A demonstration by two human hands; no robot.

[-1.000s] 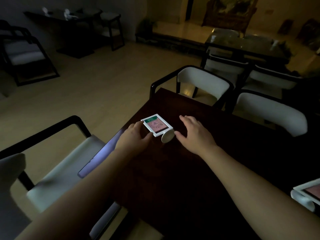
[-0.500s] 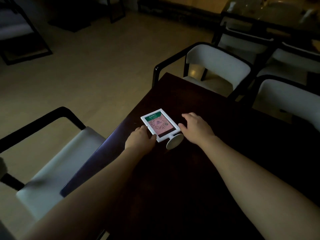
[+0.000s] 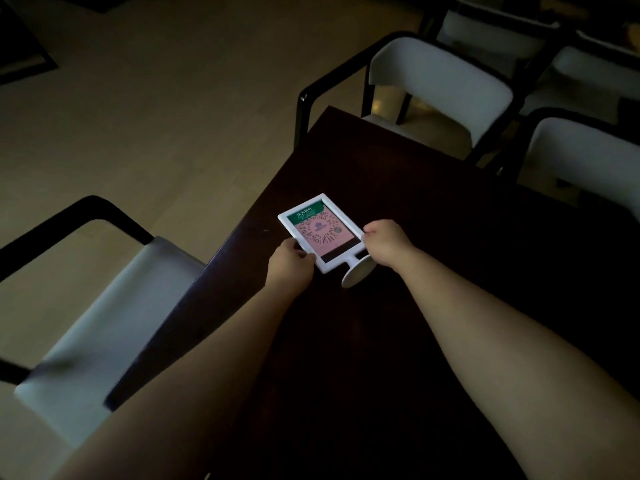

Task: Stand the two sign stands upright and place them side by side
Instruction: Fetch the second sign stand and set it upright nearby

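A white-framed sign stand [image 3: 320, 230] with a pink and green card lies tilted, face up, over the dark wooden table [image 3: 398, 188] near its left edge. Its round white base [image 3: 356, 273] points toward me. My left hand [image 3: 289, 263] grips the frame's lower left side. My right hand [image 3: 388, 242] grips the lower right side by the stem. The second sign stand is out of view.
A white-seated chair with a black frame [image 3: 104, 306] stands left of the table. Two more white chairs [image 3: 440, 84] [image 3: 585, 157] stand at the far side. Pale floor lies beyond the table's left edge. The room is dim.
Both hands have closed on the sign stand's sides and its frame end has come up off the table. The camera has tipped down and closer; the second stand has left the view.
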